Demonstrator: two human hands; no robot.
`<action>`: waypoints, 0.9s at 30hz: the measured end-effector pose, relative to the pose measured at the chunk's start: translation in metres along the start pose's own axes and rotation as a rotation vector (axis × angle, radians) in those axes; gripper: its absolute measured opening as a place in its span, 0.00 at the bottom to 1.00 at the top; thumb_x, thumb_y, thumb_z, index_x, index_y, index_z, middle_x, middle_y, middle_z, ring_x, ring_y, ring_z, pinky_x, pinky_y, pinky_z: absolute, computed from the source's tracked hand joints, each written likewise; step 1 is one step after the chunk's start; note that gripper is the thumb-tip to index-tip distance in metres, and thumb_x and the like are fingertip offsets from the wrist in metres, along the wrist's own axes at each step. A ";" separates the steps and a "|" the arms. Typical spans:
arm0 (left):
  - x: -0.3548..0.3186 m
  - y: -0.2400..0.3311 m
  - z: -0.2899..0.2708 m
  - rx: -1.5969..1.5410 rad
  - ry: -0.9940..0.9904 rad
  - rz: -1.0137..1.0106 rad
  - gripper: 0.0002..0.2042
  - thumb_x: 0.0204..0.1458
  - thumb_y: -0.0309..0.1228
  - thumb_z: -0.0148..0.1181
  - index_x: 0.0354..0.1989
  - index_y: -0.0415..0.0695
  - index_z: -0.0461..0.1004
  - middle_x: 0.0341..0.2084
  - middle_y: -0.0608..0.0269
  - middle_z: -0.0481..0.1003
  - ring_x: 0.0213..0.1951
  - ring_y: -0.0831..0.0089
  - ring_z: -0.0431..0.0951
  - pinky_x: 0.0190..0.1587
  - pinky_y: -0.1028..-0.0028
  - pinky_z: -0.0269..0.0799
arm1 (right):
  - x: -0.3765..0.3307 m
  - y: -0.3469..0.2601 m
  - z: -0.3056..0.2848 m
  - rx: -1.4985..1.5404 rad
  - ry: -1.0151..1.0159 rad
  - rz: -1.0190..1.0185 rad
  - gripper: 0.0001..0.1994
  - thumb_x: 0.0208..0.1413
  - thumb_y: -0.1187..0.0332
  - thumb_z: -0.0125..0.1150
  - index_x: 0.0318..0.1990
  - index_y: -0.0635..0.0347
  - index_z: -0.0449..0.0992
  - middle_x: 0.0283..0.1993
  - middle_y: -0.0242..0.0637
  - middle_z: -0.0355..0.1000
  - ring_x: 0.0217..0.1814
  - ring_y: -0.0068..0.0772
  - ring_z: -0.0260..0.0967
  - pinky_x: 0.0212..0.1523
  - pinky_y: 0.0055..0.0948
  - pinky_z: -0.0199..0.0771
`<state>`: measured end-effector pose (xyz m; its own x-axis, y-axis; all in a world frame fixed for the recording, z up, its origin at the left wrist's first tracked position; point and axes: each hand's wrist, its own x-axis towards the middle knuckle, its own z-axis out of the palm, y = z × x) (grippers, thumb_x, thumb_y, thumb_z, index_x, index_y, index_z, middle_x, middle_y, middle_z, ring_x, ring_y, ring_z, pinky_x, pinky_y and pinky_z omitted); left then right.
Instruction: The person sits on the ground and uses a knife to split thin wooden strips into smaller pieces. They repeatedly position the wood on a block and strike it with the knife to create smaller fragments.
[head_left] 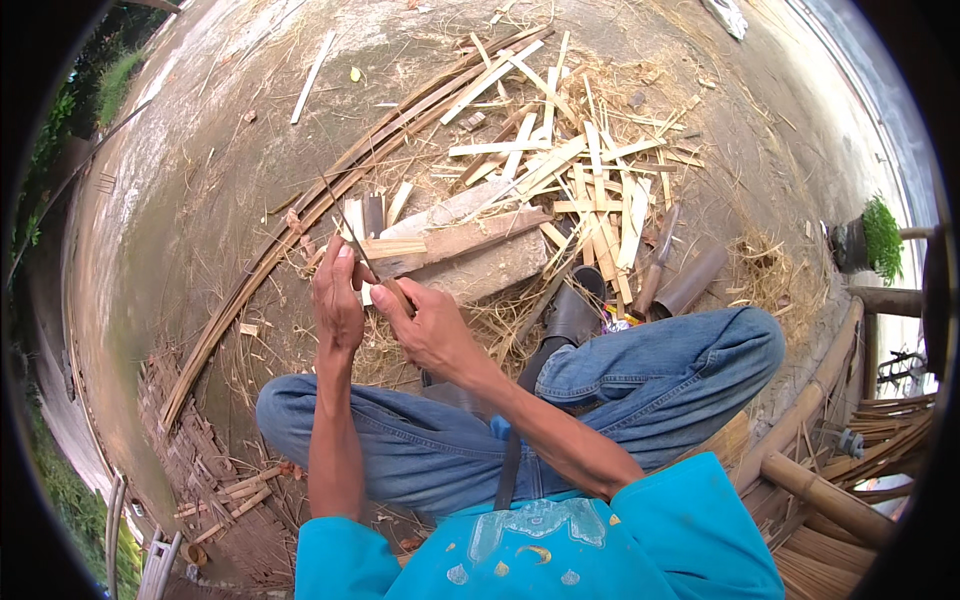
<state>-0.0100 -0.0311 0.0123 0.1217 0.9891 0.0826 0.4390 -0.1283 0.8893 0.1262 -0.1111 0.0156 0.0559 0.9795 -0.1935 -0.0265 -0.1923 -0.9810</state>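
My right hand [432, 325] is closed around the brown handle of a knife [352, 235]. Its long, thin dark blade points away and to the left, passing close by the fingers of my left hand [338, 298]. That left hand is closed with its fingers upward, on what looks like a small pale bamboo piece [367, 294] showing between the two hands; most of it is hidden. Just beyond the fingertips, a light bamboo strip [390, 247] lies across the end of a wooden board [480, 240]. I cannot tell whether the left fingers touch this strip.
Pale split strips [600, 190] lie heaped among shavings ahead. Long brown bamboo lengths [260, 270] curve along the left. A dark bamboo section [692, 282] rests by my right knee. Bamboo poles [820, 495] stand at the right, and a woven mat [195, 440] lies left.
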 end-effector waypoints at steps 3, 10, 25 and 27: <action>-0.001 0.003 0.005 0.002 -0.049 -0.010 0.20 0.70 0.42 0.42 0.44 0.38 0.74 0.20 0.64 0.69 0.25 0.74 0.68 0.31 0.70 0.63 | 0.005 0.030 -0.011 -0.062 0.082 -0.133 0.25 0.71 0.50 0.54 0.34 0.67 0.75 0.18 0.42 0.65 0.22 0.32 0.59 0.26 0.41 0.64; -0.002 -0.003 0.000 -0.086 -0.067 -0.021 0.18 0.70 0.40 0.40 0.39 0.39 0.71 0.21 0.67 0.64 0.27 0.76 0.66 0.31 0.72 0.61 | 0.006 0.019 0.009 -0.026 0.103 -0.074 0.24 0.71 0.52 0.56 0.32 0.67 0.73 0.17 0.43 0.64 0.21 0.32 0.65 0.24 0.41 0.63; 0.008 0.008 0.010 -0.102 -0.049 0.039 0.19 0.70 0.42 0.41 0.43 0.37 0.71 0.20 0.66 0.61 0.27 0.75 0.66 0.33 0.72 0.63 | 0.014 0.039 -0.005 -0.160 0.152 -0.074 0.24 0.71 0.51 0.56 0.31 0.66 0.72 0.17 0.40 0.66 0.18 0.29 0.67 0.21 0.37 0.65; 0.014 0.000 0.007 -0.209 -0.031 0.014 0.19 0.70 0.42 0.41 0.41 0.37 0.70 0.20 0.65 0.61 0.27 0.75 0.66 0.33 0.72 0.62 | 0.019 0.031 0.002 -0.097 0.103 0.029 0.24 0.71 0.51 0.57 0.31 0.66 0.73 0.18 0.40 0.66 0.18 0.30 0.68 0.21 0.37 0.64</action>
<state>-0.0020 -0.0175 0.0103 0.1549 0.9843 0.0847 0.2434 -0.1211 0.9623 0.1247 -0.0987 -0.0184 0.1586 0.9631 -0.2175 0.0669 -0.2302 -0.9708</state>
